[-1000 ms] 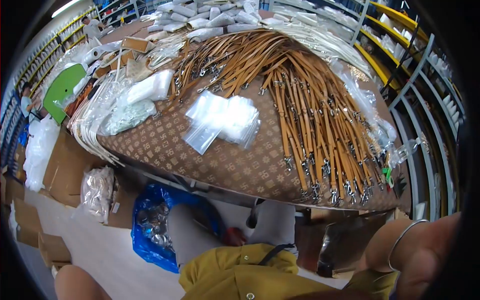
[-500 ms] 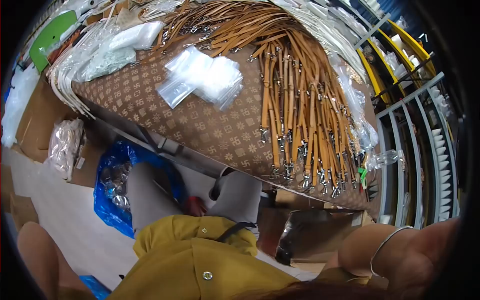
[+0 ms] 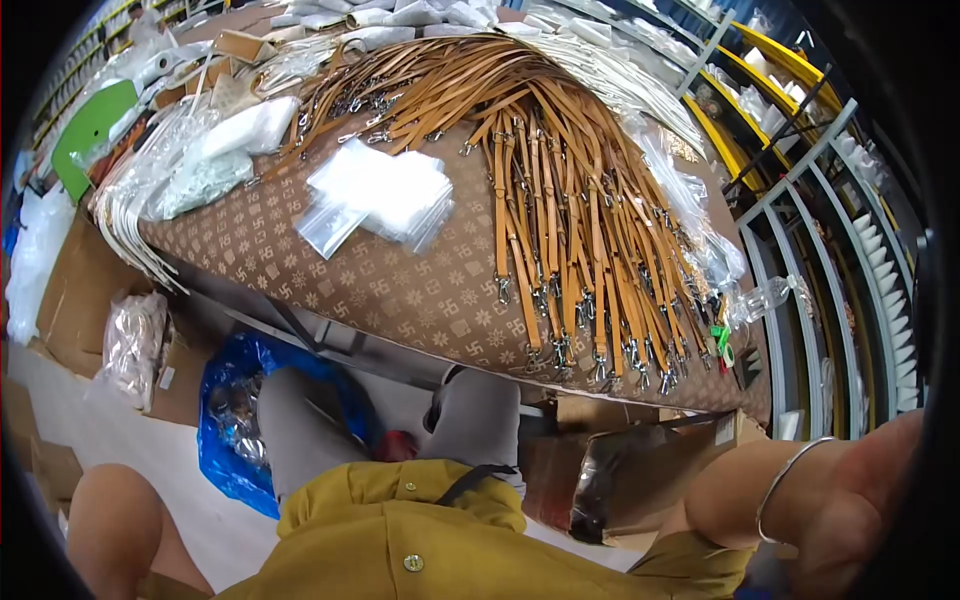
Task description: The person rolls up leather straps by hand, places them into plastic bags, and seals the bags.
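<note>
At the lower right, my right hand [image 3: 868, 492] is raised close to the camera, with a thin silver bangle [image 3: 775, 490] around the wrist. Its fingers are out of sight, and whether it holds anything cannot be seen. Only my bent left arm [image 3: 118, 520] shows at the lower left; my left hand is outside the frame. On the brown patterned table [image 3: 400, 300] lie clear plastic bags [image 3: 385, 190]. Many tan straps with metal clips [image 3: 570, 220] spread to their right. Nearest to my right hand on the table are green-handled scissors [image 3: 722, 342] and a clear plastic bottle [image 3: 765, 298].
Under the table edge stand a blue bag with metallic items [image 3: 238, 410] and a cardboard box [image 3: 640, 490]. White cords [image 3: 125, 225], a green panel [image 3: 92, 140] and wrapped rolls [image 3: 420, 12] lie leftward and behind. Metal racks [image 3: 800, 215] line the right. Another person [image 3: 145, 25] is far back left.
Since one second ago the view has shifted, so the table items appear further left. My right hand stays raised at the lower right, and more of my left arm shows.
</note>
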A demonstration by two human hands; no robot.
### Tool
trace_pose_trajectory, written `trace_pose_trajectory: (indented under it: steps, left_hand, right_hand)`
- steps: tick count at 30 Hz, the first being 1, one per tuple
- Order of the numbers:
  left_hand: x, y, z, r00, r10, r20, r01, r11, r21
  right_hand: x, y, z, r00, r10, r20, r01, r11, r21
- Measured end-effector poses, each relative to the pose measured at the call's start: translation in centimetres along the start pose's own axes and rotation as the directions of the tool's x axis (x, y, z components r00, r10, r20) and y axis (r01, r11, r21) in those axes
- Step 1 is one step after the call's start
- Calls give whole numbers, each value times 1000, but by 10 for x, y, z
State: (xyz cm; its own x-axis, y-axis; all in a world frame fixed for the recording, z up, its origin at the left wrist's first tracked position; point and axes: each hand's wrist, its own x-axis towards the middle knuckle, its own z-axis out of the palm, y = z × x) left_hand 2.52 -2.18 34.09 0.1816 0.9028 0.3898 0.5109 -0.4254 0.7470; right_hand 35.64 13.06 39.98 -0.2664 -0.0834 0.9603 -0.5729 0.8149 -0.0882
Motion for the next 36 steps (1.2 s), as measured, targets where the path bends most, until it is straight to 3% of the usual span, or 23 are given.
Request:
trace_pose_trajectory:
  steps: [12, 25, 36]
  left_hand:
    - [-25, 54, -16, 998, 46, -46, -38, 988, 151]
    - [-16, 26, -21, 996, 20, -91, -6, 987, 159]
    - [3, -9, -11, 948, 269, -170, -232, 951, 206]
  right_hand:
    - [4, -8, 19, 998, -64, -22, 65, 998, 20]
    - [16, -22, 23, 995, -90, -45, 90, 996, 6]
    - [3, -12, 25, 982, -176, -63, 170, 981, -88]
